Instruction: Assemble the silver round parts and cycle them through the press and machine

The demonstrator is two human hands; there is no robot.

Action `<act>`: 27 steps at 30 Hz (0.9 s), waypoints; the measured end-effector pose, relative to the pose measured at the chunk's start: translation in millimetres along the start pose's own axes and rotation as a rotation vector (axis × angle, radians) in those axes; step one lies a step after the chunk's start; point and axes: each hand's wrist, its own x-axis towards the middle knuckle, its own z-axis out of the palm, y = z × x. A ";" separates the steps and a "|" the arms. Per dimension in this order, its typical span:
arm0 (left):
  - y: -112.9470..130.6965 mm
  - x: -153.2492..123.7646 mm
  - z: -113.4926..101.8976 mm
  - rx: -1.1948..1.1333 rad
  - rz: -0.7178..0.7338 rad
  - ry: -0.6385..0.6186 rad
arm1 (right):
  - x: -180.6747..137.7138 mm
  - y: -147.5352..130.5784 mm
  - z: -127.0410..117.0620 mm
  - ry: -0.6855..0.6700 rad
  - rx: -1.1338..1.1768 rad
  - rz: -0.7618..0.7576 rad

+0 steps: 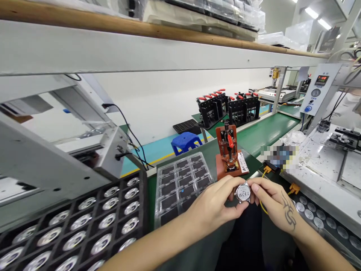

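Note:
A round silver watch case [243, 192] is held between both hands, its printed back facing me. My left hand [218, 201] grips its left side, thumb below and fingers above. On the other side, my right hand [266, 194] pinches the upper right edge between thumb and fingers. Just beyond the hands stands a reddish-brown toggle press fixture [227, 150] with a red handle. Left of the hands lies a clear plastic tray [180, 180] with dark square compartments. A black compartment tray [93, 222] at lower left carries many round silver parts.
A black tray of small round discs [318, 214] lies at right, below a white machine bed [316, 162]. Black clamp fixtures [244, 109] with red handles stand farther back. A blue stool [186, 142] is behind the bench. Overhead runs a grey shelf beam [158, 51].

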 end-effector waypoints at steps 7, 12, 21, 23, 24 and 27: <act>4.3 3.0 3.4 -0.040 0.030 -0.007 | -8.5 -3.7 -5.8 0.005 0.058 0.042; 10.2 7.7 -0.6 -0.117 -0.059 -0.077 | -12.0 -1.9 -7.7 -0.003 0.105 0.062; 13.9 12.6 -2.7 -0.283 -0.204 -0.119 | -17.9 -5.0 -11.9 -0.007 0.147 0.108; 15.0 14.0 -2.8 -0.299 -0.214 -0.123 | -19.9 -5.5 -12.7 -0.004 0.143 0.117; 15.6 14.6 -2.5 -0.304 -0.214 -0.122 | -21.0 -5.7 -12.9 -0.003 0.144 0.120; 16.5 15.4 -1.5 -0.308 -0.211 -0.123 | -23.6 -6.2 -12.5 0.014 0.155 0.124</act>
